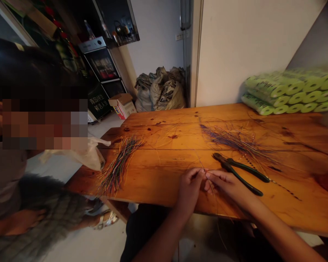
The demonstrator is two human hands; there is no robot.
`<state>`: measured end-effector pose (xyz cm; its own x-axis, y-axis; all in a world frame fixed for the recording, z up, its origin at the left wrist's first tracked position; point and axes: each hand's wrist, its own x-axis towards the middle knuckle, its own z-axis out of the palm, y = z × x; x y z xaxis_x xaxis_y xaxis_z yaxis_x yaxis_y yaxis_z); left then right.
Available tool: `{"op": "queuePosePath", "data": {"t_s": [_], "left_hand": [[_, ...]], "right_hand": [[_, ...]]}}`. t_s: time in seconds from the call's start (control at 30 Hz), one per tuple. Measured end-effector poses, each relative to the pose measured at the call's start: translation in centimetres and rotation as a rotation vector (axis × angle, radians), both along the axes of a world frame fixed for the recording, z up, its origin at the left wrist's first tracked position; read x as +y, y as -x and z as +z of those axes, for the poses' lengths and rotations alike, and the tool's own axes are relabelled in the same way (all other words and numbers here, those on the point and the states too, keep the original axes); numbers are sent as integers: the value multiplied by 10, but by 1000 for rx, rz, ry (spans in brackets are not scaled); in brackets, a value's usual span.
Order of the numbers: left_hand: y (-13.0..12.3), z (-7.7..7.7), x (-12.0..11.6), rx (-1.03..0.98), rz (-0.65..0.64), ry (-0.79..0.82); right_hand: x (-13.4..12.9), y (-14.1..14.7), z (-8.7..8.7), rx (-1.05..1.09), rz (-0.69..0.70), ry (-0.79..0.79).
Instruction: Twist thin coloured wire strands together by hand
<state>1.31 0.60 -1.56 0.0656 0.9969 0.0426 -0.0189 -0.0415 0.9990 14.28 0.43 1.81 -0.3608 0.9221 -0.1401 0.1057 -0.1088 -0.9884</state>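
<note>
My left hand and my right hand meet at the table's near edge, their fingertips pinching thin wire strands that hang down past the edge. Just beyond my right hand lie green-handled pliers on the wooden table. A beaded strand runs from the pliers to the right. Further back lies a loose spread of purple and multicoloured wires. A second bundle of coloured wires rests at the table's left end.
A seated person occupies the left side, next to a white plastic bag. Green-labelled rolls are stacked at the table's far right. Bulging sacks, a cardboard box and a glass-fronted cabinet stand behind.
</note>
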Motion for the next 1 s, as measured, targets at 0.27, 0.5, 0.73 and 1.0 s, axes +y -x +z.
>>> {"op": "queuePosePath", "data": {"t_s": [0.27, 0.5, 0.73, 1.0], "left_hand": [[1, -1, 0, 2, 14, -60], [1, 2, 0, -13, 21, -44], [2, 4, 1, 2, 21, -63], [3, 5, 2, 4, 23, -66]], "right_hand": [[1, -2, -6, -19, -13, -32], [1, -3, -10, -8, -10, -38], [3, -4, -15, 0, 11, -82], [3, -3, -12, 10, 19, -66]]}}
